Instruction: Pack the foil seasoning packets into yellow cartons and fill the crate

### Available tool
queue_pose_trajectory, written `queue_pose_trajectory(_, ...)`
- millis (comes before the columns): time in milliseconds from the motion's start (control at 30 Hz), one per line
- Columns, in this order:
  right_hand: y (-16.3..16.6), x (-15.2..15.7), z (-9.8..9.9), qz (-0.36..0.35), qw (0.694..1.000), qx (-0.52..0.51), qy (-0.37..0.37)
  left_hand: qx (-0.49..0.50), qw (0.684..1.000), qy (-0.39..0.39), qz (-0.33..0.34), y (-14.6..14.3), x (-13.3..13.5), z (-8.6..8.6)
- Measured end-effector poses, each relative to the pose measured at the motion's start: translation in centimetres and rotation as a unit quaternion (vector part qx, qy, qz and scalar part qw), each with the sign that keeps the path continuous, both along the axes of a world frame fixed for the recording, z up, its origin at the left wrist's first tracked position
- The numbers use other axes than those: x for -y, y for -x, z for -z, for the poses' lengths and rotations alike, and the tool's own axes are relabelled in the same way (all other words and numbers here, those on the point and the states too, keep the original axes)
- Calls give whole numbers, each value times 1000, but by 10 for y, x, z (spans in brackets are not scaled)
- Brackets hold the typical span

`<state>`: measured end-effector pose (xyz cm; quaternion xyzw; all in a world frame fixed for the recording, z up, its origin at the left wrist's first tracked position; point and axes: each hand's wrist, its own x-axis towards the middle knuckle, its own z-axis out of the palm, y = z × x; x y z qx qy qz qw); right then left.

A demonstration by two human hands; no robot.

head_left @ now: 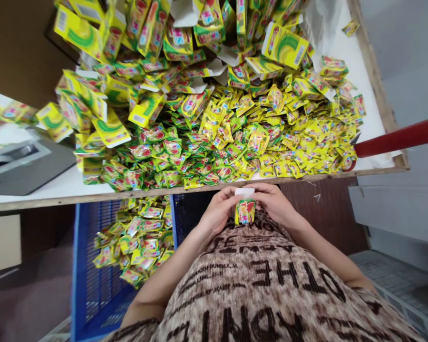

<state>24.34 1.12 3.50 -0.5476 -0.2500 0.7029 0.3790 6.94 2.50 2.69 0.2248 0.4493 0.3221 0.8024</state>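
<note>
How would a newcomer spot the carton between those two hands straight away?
Find the white table and its wooden front edge. Just below that, before the patterned shirt, the left hand and right hand hold a small carton, white flap uppermost. Unlike the cartons heaped on the table, this one is held.

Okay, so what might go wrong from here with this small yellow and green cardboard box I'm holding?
The box has its white cardboard flap up between your left hand and right hand, so a tight pinch might crease it.
Small shiny yellow sachets and green-and-red sachets mingle in the heap; kinds could get mixed up.
Some lie close to the wooden table edge and might slip off.
</note>
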Motion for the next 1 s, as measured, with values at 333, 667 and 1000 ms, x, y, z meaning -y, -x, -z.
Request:
queue_pose_trajectory(333,6,-1,-8,-7,998,47,-46,-130,977,-167,-22,2,-1,3)
queue_pose_trajectory(667,0,20,1,-36,961,180,-207,-135,936,-325,32,10,7,21)
queue_pose_trajectory(1000,-36,-68,3,30,786,498,-364,-293,893,-259,-222,61,20,33)
